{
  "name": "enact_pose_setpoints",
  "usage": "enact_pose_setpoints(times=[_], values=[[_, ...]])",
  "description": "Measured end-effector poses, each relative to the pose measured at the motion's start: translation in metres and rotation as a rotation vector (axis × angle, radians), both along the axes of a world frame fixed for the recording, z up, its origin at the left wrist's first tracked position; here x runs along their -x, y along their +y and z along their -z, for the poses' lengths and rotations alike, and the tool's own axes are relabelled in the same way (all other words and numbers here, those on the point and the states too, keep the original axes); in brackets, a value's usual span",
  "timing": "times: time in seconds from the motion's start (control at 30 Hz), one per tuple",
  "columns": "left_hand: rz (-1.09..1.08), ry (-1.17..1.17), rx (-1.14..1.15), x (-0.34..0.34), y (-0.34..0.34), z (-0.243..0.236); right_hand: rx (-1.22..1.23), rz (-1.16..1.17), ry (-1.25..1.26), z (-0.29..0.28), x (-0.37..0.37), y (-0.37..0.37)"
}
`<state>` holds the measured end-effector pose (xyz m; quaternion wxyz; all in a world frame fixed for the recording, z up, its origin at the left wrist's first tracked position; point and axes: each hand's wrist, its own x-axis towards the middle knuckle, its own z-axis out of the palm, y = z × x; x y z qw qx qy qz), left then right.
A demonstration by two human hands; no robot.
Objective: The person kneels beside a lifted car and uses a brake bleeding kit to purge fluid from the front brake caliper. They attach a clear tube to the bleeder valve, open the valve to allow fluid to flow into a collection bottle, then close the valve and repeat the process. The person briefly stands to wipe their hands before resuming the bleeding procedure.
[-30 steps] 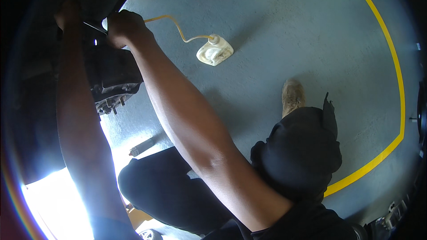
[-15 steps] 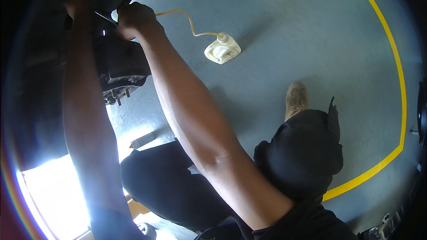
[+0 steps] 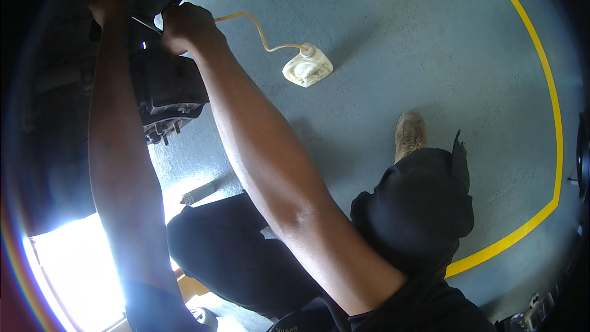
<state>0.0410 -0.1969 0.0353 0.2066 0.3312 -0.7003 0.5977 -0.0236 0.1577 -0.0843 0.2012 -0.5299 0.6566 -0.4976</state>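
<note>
At the upper left, both my arms reach up into dark vehicle parts. My right hand (image 3: 192, 27) is closed in a fist around one end of a slim shiny metal rod (image 3: 146, 24), perhaps a wrench handle. My left hand (image 3: 109, 5) is at the rod's other side, deep in shadow, its fingers hidden. A thin yellowish tube (image 3: 255, 23) comes out from behind my right hand and runs down into the neck of a whitish plastic bottle (image 3: 308, 69) on the floor. Below my hands sits a dark wheel hub with studs (image 3: 163, 129).
A grey-blue floor (image 3: 356, 18) carries a curved-looking yellow line (image 3: 547, 80) at the right. A small cylindrical bottle (image 3: 198, 193) lies by my left knee (image 3: 209, 233). My shoe (image 3: 410, 134) is on the floor. Bright light glares at the lower left.
Almost nothing differs. Both hands keep their places, with only a very slight shift of the picture.
</note>
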Motion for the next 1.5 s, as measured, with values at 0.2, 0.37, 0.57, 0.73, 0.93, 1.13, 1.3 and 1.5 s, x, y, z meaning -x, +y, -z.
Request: enact_pose_setpoints(times=[0.2, 0.37, 0.57, 0.73, 0.93, 1.13, 1.3, 1.5], values=[[0.179, 0.132, -0.180, 0.000, 0.004, 0.005, -0.001, 0.012, 0.023, 0.012, -0.003, -0.019], [1.125, 0.903, -0.919, 0.006, 0.029, 0.017, 0.063, 0.068, 0.036, 0.014, -0.006, -0.028], [1.153, 1.181, -1.237, 0.005, 0.076, 0.012, -0.017, 0.043, 0.000, 0.010, -0.003, -0.021], [1.177, 0.893, -1.094, -0.001, 0.078, 0.000, -0.002, 0.006, 0.047, 0.008, -0.001, -0.014], [1.029, 0.658, -0.958, 0.008, 0.080, 0.004, -0.052, -0.002, 0.059, 0.008, -0.002, -0.016], [1.184, 1.018, -0.904, 0.018, 0.097, 0.019, -0.035, 0.050, 0.033, 0.007, -0.002, -0.013], [1.069, 0.637, -0.650, 0.011, 0.091, 0.012, 0.015, 0.057, -0.019, 0.008, -0.004, -0.012], [1.316, 0.936, -1.002, 0.019, 0.096, 0.016, -0.004, 0.058, 0.009, 0.007, -0.004, -0.012]])
